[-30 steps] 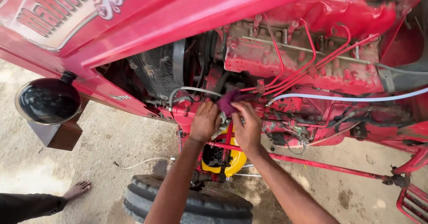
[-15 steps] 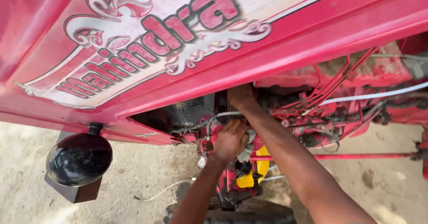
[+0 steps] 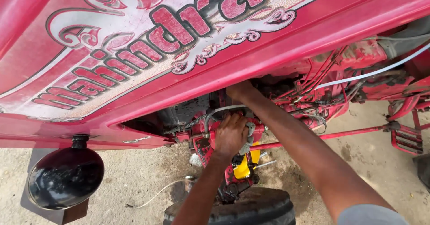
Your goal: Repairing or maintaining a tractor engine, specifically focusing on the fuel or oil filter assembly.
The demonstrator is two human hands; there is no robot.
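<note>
I lean over a red tractor bonnet [image 3: 188, 50] with an ornate painted panel on its side. My left hand [image 3: 230, 135] is low in the engine bay, its fingers closed around a grey bent pipe fitting [image 3: 249, 137] beside red engine parts. My right hand [image 3: 239, 91] reaches higher, up under the bonnet's lower edge; its fingers are hidden there, so what it holds cannot be seen. A thin metal tube [image 3: 224, 110] arcs between the two hands.
A black round headlamp [image 3: 65, 178] hangs at the lower left. The front tyre [image 3: 242, 210] sits below my hands, a yellow part [image 3: 244, 167] just above it. A white hose [image 3: 371, 72] runs right; a red footstep [image 3: 407, 137] stands over sandy ground.
The view has swung up, so the bonnet fills most of the frame. My right hand has moved from beside the left up under the bonnet edge. The left hand stays low on the engine.
</note>
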